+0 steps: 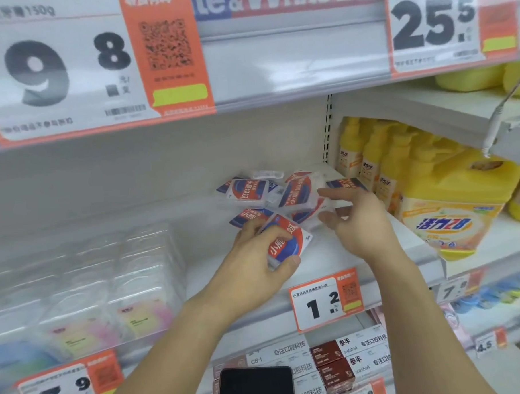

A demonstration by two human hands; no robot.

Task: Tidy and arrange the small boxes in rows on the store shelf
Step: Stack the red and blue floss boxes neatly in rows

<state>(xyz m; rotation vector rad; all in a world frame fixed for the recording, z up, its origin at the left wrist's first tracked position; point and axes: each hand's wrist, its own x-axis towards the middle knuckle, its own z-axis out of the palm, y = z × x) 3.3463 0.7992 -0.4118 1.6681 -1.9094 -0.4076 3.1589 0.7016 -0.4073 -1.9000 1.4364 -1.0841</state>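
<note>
Several small clear boxes with red, white and blue labels lie in a loose heap (270,193) at the back of the white shelf (324,253). My left hand (257,264) grips one of these small boxes (286,240) near the shelf's front, tilted, with the thumb under it. Just right of the heap, my right hand (353,219) hovers with its fingers spread, the fingertips reaching toward a box (303,195) in the pile and holding nothing. Another box (346,183) lies behind that hand.
Clear plastic packs (107,284) fill the shelf's left side. Yellow bottles (370,159) and a large yellow jug (453,209) stand to the right past the divider. Price tags (326,301) hang along the shelf edge. Boxed goods (334,360) sit on the lower shelf.
</note>
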